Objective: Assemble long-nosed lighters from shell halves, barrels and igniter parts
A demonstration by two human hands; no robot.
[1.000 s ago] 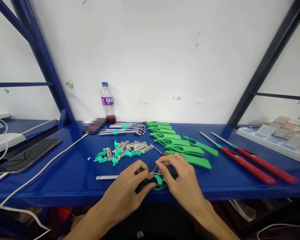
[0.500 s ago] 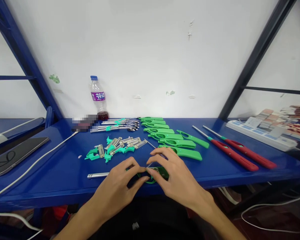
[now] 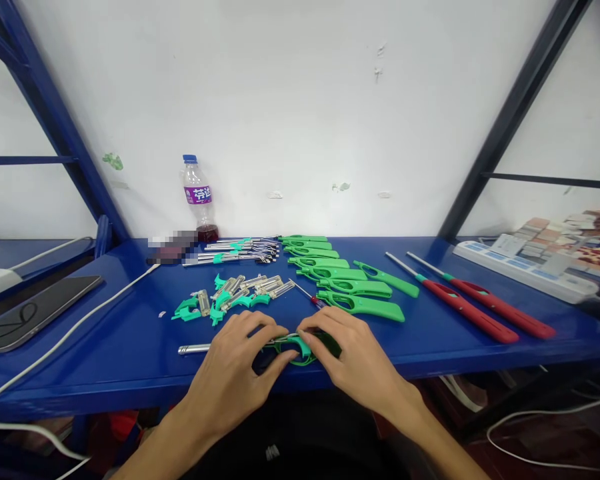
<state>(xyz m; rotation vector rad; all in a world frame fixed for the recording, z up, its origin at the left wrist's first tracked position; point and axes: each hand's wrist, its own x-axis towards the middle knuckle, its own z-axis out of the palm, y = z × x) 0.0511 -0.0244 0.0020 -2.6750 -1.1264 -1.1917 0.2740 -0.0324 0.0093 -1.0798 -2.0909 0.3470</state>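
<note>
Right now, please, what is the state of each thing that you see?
Bottle: upright, capped, nearly empty
Left phone: lying flat, screen dark
Red lighters: lying flat
Screwdriver: lying down, partly hidden
Green casing under hands: open, partly hidden
Left hand: at casing, fingers bent
Right hand: at casing, fingers bent

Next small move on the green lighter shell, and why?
I'd probably press the teal trigger gently with the right hand while the left hand steadies the green lighter shell. Both hands' fingertips are close around the trigger, and they hide whether it sits flush.
</note>
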